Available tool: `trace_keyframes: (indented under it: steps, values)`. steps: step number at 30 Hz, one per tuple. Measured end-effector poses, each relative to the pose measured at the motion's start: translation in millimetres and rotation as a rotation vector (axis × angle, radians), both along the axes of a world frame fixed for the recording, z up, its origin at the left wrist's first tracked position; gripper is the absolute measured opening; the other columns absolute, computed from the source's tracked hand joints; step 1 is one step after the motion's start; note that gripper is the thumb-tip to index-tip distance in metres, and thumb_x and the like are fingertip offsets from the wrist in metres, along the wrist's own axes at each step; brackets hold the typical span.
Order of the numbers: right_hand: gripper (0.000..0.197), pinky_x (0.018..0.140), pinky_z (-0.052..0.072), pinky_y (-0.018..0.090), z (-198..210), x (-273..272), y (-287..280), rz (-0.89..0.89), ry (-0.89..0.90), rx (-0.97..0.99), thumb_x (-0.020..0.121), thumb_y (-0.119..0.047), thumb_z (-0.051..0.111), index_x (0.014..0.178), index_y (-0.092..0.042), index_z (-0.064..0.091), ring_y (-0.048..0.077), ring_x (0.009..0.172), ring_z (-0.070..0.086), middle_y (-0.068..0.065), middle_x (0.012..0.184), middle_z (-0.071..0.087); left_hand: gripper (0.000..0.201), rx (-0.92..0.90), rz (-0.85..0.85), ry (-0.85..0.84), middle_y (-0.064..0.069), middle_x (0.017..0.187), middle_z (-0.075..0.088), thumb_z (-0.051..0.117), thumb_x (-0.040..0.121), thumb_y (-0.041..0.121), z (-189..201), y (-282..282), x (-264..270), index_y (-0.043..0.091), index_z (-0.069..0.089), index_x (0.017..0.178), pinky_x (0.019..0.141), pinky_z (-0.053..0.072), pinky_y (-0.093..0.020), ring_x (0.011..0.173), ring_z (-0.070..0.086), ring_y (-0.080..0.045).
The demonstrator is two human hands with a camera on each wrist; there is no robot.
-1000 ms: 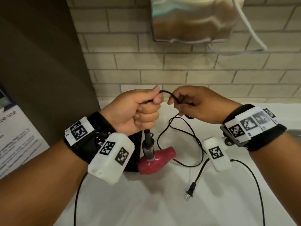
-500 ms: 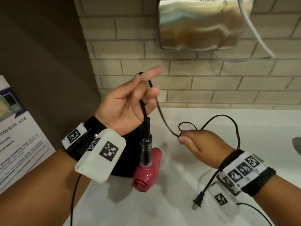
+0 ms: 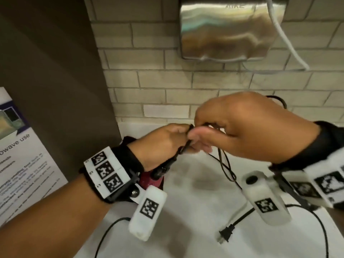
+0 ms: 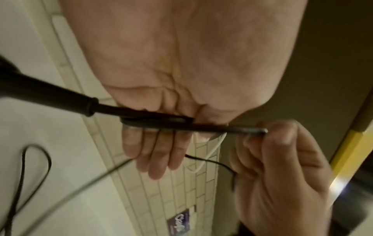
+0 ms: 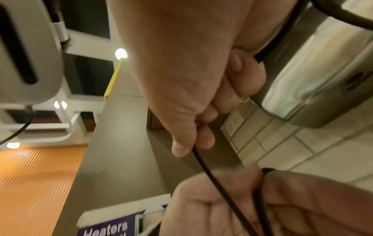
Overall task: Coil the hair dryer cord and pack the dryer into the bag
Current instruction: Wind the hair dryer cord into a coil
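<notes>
Overhead: white counter (image 3: 195, 211), brick wall, steel hand dryer (image 3: 229, 32); pink hair dryer (image 3: 150, 181) hangs under left hand (image 3: 160, 144). Wrist views only: left fingers curl round cord (image 4: 181, 126); right hand (image 3: 247, 125) pinches it. Plug (image 3: 226, 234) on counter.

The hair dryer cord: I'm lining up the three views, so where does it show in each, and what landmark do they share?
Head: the cord hangs from the meeting hands at centre, looping down to the plug.
Left wrist: it crosses mid-frame, held by the left hand, pinched by the right hand.
Right wrist: it runs down from the right hand.
Shared landmark: the tiled wall.
</notes>
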State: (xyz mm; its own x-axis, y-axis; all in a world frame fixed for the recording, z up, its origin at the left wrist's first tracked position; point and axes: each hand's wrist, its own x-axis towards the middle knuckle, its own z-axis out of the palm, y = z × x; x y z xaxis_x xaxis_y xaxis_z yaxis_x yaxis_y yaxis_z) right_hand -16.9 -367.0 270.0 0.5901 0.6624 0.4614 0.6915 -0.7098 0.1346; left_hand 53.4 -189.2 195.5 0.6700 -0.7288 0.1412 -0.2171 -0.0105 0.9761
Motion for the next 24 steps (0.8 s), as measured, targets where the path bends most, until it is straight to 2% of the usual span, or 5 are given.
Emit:
trace_keyframes:
  steps: [9,14,18,20,24]
  values:
    - [0.03,0.06,0.04,0.016,-43,71,-9,-0.124,0.385,0.586,0.098,-0.038,0.055,0.079,-0.017,0.066,-0.002,0.058,0.05,-0.009,0.06,0.058,0.044,-0.43,-0.337,0.612,0.005,0.044,0.03,0.033,0.105,0.035,3,18,2,0.01,0.049,0.073,0.049,0.029,-0.03,0.033,0.021,-0.01]
    - [0.026,0.06,0.041,0.017,-84,56,4,-0.087,0.418,0.645,0.102,-0.035,0.047,0.09,-0.027,0.068,0.003,0.058,0.05,-0.013,0.06,0.054,0.044,-0.608,-0.477,0.646,0.005,0.041,0.024,0.031,0.106,0.022,5,30,-1,-0.009,0.054,0.127,0.045,0.026,-0.027,0.03,0.024,-0.009]
    - [0.038,0.072,0.054,0.033,-110,44,1,-0.154,0.429,0.345,0.101,-0.051,0.035,0.097,-0.028,0.065,0.004,0.069,0.062,-0.014,0.072,0.067,0.051,-0.723,-0.31,0.505,-0.006,0.078,0.071,0.035,0.104,0.017,12,37,8,-0.004,0.031,0.15,0.075,0.056,-0.028,0.081,0.074,-0.023]
    - [0.044,0.065,0.052,0.04,-114,32,0,-0.146,0.354,0.152,0.1,-0.055,0.028,0.086,-0.025,0.057,0.015,0.065,0.059,-0.007,0.069,0.062,0.05,-0.73,-0.203,0.423,-0.016,0.124,0.071,0.035,0.104,0.017,17,41,16,-0.001,0.032,0.151,0.114,0.041,-0.041,0.13,0.058,-0.033]
    - [0.033,0.054,0.048,0.041,-85,12,10,-0.049,0.189,0.106,0.102,-0.042,0.041,0.078,-0.022,0.053,0.016,0.055,0.051,-0.01,0.064,0.053,0.044,-0.395,0.102,0.125,-0.013,0.148,0.055,0.032,0.105,0.017,16,43,24,0.005,0.044,0.146,0.122,0.028,-0.043,0.141,0.048,-0.023]
